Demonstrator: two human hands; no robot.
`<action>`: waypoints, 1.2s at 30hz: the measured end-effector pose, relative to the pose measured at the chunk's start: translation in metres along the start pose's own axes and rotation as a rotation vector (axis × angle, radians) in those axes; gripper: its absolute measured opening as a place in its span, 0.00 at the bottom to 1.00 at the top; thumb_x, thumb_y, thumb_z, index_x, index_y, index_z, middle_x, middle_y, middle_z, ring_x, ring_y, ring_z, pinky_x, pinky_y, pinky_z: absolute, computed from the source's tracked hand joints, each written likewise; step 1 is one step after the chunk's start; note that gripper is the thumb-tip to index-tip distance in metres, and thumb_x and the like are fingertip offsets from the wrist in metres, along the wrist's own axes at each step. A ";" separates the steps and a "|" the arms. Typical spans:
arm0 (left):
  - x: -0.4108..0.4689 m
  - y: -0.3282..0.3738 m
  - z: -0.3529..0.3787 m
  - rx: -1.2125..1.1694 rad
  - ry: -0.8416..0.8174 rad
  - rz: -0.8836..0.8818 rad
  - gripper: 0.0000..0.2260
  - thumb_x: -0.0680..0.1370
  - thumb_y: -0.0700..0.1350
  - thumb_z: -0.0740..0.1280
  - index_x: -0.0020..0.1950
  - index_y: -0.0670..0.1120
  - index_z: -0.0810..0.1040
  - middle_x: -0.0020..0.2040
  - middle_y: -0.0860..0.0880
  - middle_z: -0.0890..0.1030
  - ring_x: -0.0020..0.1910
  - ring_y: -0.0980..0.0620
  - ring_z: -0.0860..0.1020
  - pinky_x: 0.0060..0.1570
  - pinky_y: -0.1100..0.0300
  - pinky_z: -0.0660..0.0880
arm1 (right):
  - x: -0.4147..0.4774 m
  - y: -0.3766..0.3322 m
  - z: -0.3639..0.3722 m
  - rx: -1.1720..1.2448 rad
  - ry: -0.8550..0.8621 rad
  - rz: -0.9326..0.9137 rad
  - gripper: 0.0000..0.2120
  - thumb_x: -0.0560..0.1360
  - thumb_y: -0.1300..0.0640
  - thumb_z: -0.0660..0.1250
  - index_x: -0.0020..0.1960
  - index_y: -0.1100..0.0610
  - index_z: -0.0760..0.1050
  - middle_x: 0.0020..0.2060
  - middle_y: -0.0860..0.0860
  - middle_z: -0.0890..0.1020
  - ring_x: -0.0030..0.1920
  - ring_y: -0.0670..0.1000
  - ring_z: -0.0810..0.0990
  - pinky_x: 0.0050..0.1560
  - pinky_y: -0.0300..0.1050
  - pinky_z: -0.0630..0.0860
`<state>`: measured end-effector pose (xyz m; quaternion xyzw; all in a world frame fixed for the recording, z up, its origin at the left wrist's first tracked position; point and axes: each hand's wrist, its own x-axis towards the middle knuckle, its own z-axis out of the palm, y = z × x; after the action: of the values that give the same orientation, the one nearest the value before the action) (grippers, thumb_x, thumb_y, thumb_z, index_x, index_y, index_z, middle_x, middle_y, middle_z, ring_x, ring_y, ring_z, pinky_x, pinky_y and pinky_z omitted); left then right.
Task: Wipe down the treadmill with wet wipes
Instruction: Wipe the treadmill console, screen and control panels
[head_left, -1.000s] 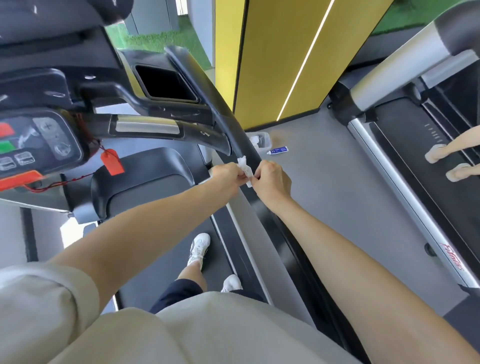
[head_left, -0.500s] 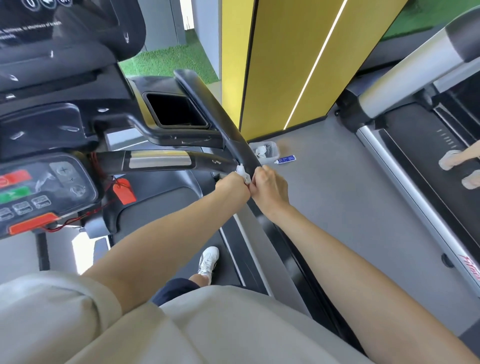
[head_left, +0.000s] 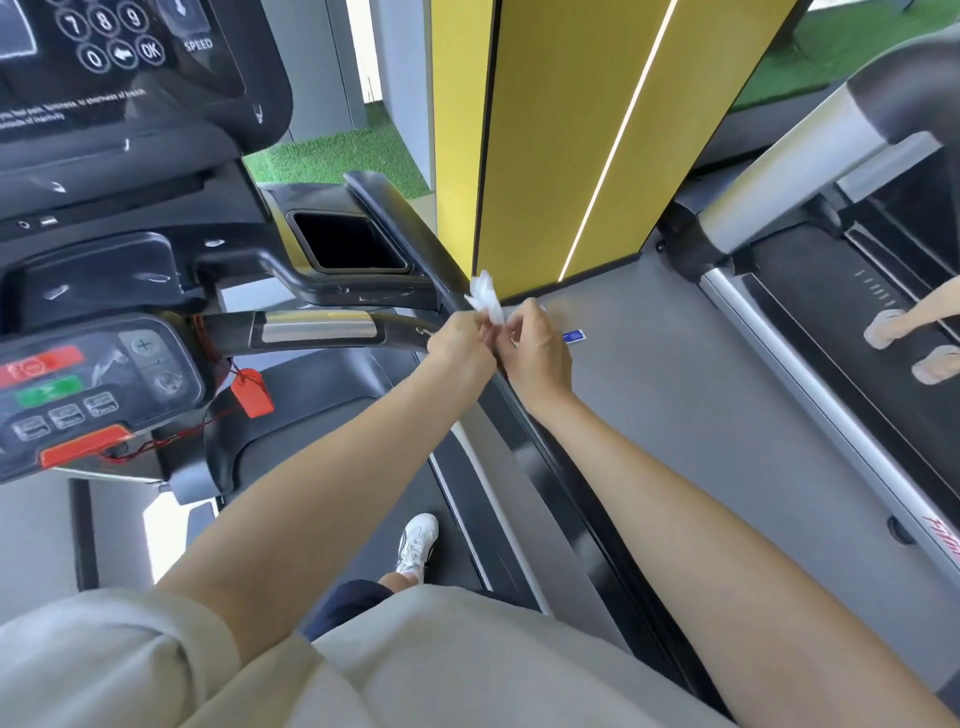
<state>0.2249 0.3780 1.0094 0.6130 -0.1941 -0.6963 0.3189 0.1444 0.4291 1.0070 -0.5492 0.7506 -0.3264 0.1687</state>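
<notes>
Since half a second ago, both hands have lifted slightly, and the wet wipe (head_left: 485, 296) now sticks up higher above the fingers, more opened out. The view has tipped upward, bringing a numbered keypad on the console (head_left: 130, 62) into sight.

The left hand (head_left: 460, 345) and right hand (head_left: 537, 358) meet knuckle to knuckle, each pinching the lower edge of the white wipe between curled fingers and thumb. The fingertips are hidden behind the hands and the wipe, so the exact grip is hard to make out. The wipe's crumpled top stands in front of the black side handrail (head_left: 400, 223); whether it touches the rail cannot be told.

A small blue item (head_left: 574, 336) lies on the grey floor (head_left: 675, 405), partly hidden behind the right hand and too small to identify. To the left of the hands are a cup recess (head_left: 348, 241), a control panel (head_left: 93, 384) with red and green buttons, and a red tag (head_left: 253, 393) hanging on a cord. One white shoe (head_left: 417, 543) shows on the belt below; the other foot is hidden by the pale shirt.

At right, a neighbouring treadmill (head_left: 779, 171) is cut off by the edge, with only another person's feet (head_left: 888, 327) visible. A yellow pillar (head_left: 561, 130) stands behind.
</notes>
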 end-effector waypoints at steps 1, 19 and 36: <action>-0.030 0.010 0.000 0.127 -0.047 0.044 0.03 0.81 0.38 0.60 0.50 0.42 0.72 0.34 0.51 0.74 0.27 0.64 0.77 0.29 0.75 0.69 | 0.000 -0.004 -0.008 0.032 0.038 -0.028 0.11 0.77 0.55 0.66 0.43 0.60 0.68 0.39 0.51 0.74 0.37 0.49 0.70 0.34 0.45 0.66; -0.113 0.036 -0.041 0.033 -0.370 0.228 0.15 0.79 0.31 0.57 0.62 0.42 0.76 0.46 0.45 0.79 0.41 0.51 0.77 0.42 0.60 0.76 | -0.032 -0.058 -0.092 0.388 -0.052 -0.004 0.11 0.74 0.49 0.70 0.49 0.56 0.76 0.41 0.47 0.79 0.43 0.48 0.78 0.42 0.41 0.74; -0.082 0.092 -0.073 0.353 -0.427 0.417 0.12 0.76 0.28 0.64 0.55 0.40 0.75 0.43 0.43 0.82 0.42 0.47 0.81 0.46 0.55 0.79 | 0.007 -0.092 -0.065 0.785 -0.305 0.341 0.17 0.73 0.63 0.70 0.60 0.55 0.73 0.45 0.55 0.82 0.41 0.51 0.80 0.42 0.45 0.79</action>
<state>0.3186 0.3763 1.1176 0.4463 -0.4951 -0.6844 0.2954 0.1676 0.4256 1.1170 -0.3540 0.6163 -0.4691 0.5242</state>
